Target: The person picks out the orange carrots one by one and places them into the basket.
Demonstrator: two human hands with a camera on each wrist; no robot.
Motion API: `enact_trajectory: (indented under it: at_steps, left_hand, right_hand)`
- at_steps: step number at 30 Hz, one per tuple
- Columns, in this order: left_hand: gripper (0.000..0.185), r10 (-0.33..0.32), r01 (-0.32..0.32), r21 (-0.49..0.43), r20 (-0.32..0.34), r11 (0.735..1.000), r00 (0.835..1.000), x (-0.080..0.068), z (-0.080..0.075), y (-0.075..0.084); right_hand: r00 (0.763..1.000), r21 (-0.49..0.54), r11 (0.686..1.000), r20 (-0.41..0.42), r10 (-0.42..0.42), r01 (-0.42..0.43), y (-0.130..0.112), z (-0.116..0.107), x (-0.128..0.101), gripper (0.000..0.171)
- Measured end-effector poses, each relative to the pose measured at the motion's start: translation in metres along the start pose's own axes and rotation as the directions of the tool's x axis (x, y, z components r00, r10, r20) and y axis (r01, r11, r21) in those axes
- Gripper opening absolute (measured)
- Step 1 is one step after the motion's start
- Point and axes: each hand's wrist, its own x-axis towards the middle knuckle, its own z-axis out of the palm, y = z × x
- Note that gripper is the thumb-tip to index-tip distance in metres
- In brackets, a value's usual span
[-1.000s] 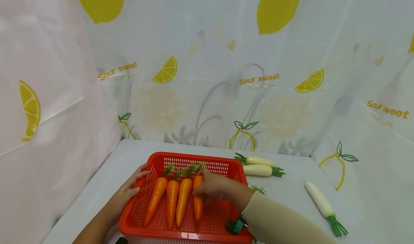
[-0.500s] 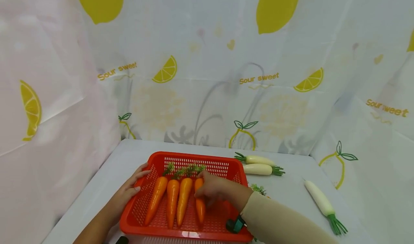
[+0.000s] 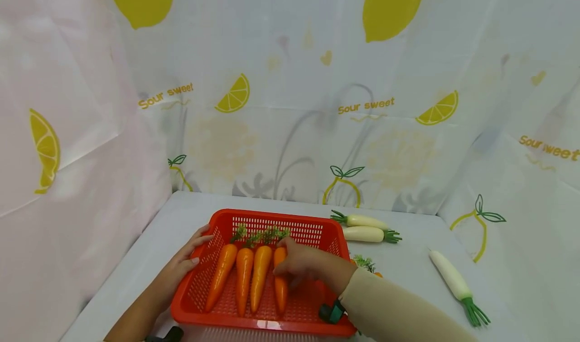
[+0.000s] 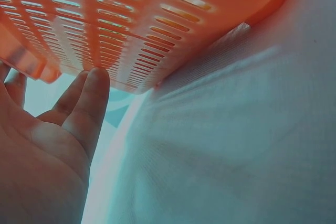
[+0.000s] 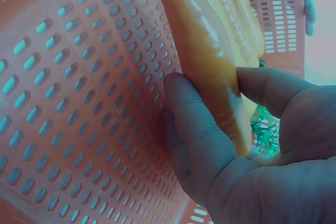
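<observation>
A red perforated basket (image 3: pixel 258 321) sits on the white table with three carrots (image 3: pixel 244 276) side by side in it, their leafy tops toward the far wall. My right hand (image 3: pixel 299 261) is inside the basket and holds another carrot (image 5: pixel 210 61), at the right end of the row, between thumb and fingers near its top. My left hand (image 3: pixel 178 266) rests against the basket's left side. Its fingers are extended, and in the left wrist view fingertips (image 4: pixel 97 80) touch the slotted outer wall.
Two white radishes (image 3: pixel 364 233) with green tops lie behind the basket's right corner. A third white radish (image 3: pixel 453 276) lies farther right. Leafy greens (image 3: pixel 364 262) and a bit of orange show beside the basket's right wall, partly hidden by the right arm. Printed cloth walls enclose the table.
The lower tip of the held carrot has swung slightly to the right, with my right hand still on it. My left hand stays at the basket's side.
</observation>
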Motion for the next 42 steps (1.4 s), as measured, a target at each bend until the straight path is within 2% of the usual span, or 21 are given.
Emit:
enact_trajectory:
  at_steps: [19,25,32,42]
  left_hand:
    - [0.053,-0.029,0.029,-0.01,-0.003,1.0,1.0,0.0,0.001,0.0]
    - [0.052,-0.019,0.019,-0.013,0.0,1.0,1.0,-0.001,0.002,0.0]
    - [0.053,-0.015,0.015,-0.024,0.007,1.0,1.0,-0.001,0.002,0.001]
    - [0.053,-0.028,0.028,-0.015,-0.015,1.0,1.0,0.002,0.001,0.002]
  right_hand:
    - [0.999,0.022,1.0,0.038,0.017,-0.017,0.002,-0.003,-0.002,0.069]
    - [0.998,0.011,1.0,0.053,0.021,-0.021,0.0,-0.005,-0.003,0.069]
    - [0.996,0.048,0.999,0.091,0.009,-0.013,0.002,-0.006,-0.004,0.07]
    - [0.992,-0.065,0.998,0.126,-0.01,0.019,-0.004,-0.013,-0.003,0.061]
